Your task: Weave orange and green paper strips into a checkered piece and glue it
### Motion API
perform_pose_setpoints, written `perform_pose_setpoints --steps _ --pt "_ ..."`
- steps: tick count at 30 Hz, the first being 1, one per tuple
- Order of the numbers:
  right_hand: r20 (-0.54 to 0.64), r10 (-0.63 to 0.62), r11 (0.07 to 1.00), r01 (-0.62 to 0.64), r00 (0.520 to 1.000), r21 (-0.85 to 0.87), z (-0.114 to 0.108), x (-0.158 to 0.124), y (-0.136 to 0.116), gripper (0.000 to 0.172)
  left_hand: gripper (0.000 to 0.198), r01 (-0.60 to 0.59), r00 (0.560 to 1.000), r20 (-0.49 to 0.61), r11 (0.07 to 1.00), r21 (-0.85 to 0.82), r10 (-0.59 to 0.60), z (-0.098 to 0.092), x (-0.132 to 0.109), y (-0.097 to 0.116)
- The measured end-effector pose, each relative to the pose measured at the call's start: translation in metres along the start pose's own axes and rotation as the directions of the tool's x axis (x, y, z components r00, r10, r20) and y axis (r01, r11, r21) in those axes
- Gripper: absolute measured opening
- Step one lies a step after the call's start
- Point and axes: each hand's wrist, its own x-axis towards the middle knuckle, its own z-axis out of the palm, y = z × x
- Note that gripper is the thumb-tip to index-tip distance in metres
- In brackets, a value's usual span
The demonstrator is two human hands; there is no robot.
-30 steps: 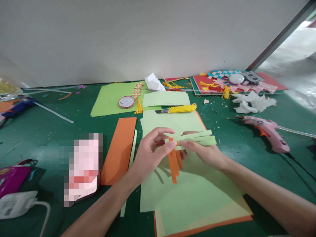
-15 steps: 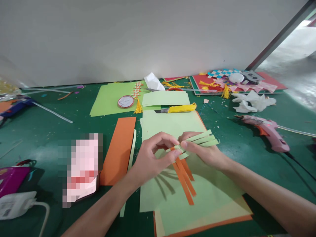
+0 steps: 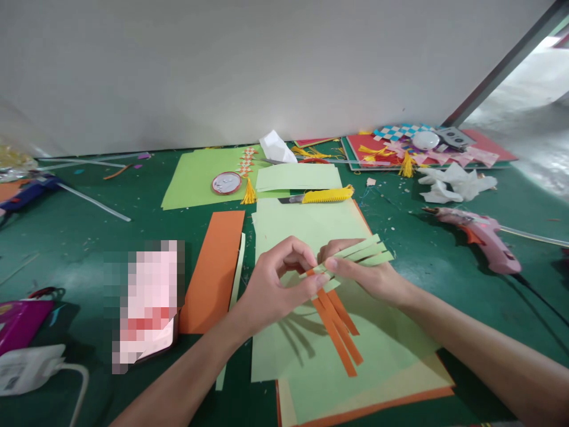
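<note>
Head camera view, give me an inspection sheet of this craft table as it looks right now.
Surface: green table, speckled with paper scraps.
Job's things: light green strips and orange strips crossed together, held above light green sheets.
Clutter: orange sheet, yellow utility knife, pink glue gun, blue glue gun, round tin, woven pieces and tassels on the red board, crumpled tissue.
Grippers: left hand and right hand both pinch the strips at the crossing.
Cables: white cord at a white adapter; dark cord from the pink glue gun.
Surroundings: plain white wall.
</note>
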Motion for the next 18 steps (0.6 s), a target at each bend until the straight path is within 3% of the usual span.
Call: perform_pose_setpoints --steps 5,8,12,18 --pt "0.034 -0.068 0.997 0.069 0.997 -0.030 -0.001 0.001 -0.001 0.024 0.016 -0.061 0.998 -0.008 0.997 0.052 0.062 0.000 0.000 -0.001" --pt "0.021 -0.205 0.972 0.206 0.979 -0.112 -0.003 0.003 -0.003 0.016 0.015 -0.200 0.977 -0.042 0.965 0.169 0.210 0.001 -0.002 -0.004" --pt "0.016 -0.392 0.894 0.385 0.920 -0.230 -0.004 0.004 -0.008 0.011 0.018 -0.355 0.925 -0.025 0.886 0.298 0.379 0.002 -0.004 -0.010" --pt "0.029 -0.435 0.868 0.428 0.900 -0.252 -0.004 0.005 -0.011 0.009 0.022 -0.424 0.894 0.005 0.842 0.333 0.448 0.003 -0.004 -0.011"
